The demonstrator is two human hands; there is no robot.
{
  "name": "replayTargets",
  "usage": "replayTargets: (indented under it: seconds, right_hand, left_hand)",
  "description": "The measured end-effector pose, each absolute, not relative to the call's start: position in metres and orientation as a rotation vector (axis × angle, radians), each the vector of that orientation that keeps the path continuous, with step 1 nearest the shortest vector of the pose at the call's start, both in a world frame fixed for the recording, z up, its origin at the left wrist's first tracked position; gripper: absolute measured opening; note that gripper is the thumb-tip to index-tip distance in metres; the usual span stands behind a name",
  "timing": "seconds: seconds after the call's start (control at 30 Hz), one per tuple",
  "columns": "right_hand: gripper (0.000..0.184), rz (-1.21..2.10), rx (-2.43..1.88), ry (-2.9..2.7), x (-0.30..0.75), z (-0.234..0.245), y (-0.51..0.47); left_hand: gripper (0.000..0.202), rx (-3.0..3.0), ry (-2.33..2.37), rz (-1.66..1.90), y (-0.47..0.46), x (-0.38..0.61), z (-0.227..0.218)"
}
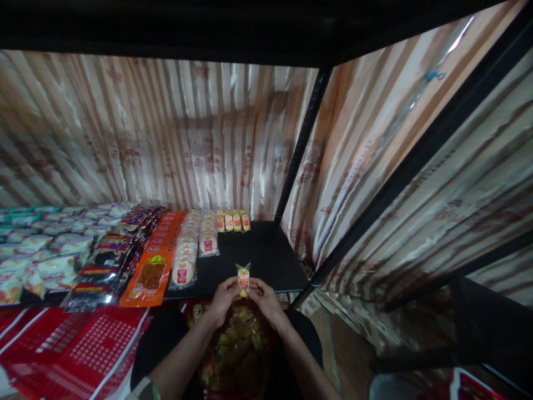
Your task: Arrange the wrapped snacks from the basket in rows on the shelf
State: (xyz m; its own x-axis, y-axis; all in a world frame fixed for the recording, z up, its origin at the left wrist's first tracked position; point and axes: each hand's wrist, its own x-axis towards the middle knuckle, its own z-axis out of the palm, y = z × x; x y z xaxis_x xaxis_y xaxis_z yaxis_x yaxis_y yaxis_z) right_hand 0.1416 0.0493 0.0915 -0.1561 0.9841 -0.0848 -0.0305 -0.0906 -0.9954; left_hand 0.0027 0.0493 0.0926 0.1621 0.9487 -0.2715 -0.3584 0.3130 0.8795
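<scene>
Both my hands hold one small yellow snack packet [243, 276] with a red label, upright, just in front of the black shelf [266, 255]. My left hand [222, 300] pinches its left side and my right hand [264, 300] pinches its right side, fingers closed on it. Below my hands, on my lap, lies an open bag [237, 350] full of similar yellow packets. At the back of the shelf stands a short row of the same yellow packets [233, 221].
Rows of round white cakes in clear wrap [189, 250], orange packs [156, 261], dark packs [112, 250] and pale packets [41, 250] fill the shelf's left part. A black upright post [297, 150] and striped curtain [166, 128] bound it. Red patterned bags [79, 344] lie at lower left.
</scene>
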Motion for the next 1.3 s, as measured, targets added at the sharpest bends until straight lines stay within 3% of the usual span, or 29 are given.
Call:
replayTargets:
  seconds: [0.13, 0.6, 0.87, 1.3]
  right_hand:
    - [0.033, 1.333, -1.182, -1.220, 0.144, 0.088, 0.063]
    - [0.023, 1.008, -1.356, -1.267, 0.160, 0.078, 0.118]
    - [0.025, 0.922, -1.419, -1.244, 0.168, 0.070, 0.153]
    - [0.021, 0.802, -1.550, -1.240, 0.179, 0.071, 0.195]
  left_hand:
    - [0.043, 0.810, 1.099, 1.113, 0.063, 0.011, 0.098]
    - [0.010, 1.054, 1.355, 1.173, 0.125, 0.045, 0.076]
    - [0.018, 1.295, 1.633, 1.002, 0.156, 0.060, 0.080]
    - [0.028, 1.344, 1.663, 0.953, 0.196, 0.078, 0.088]
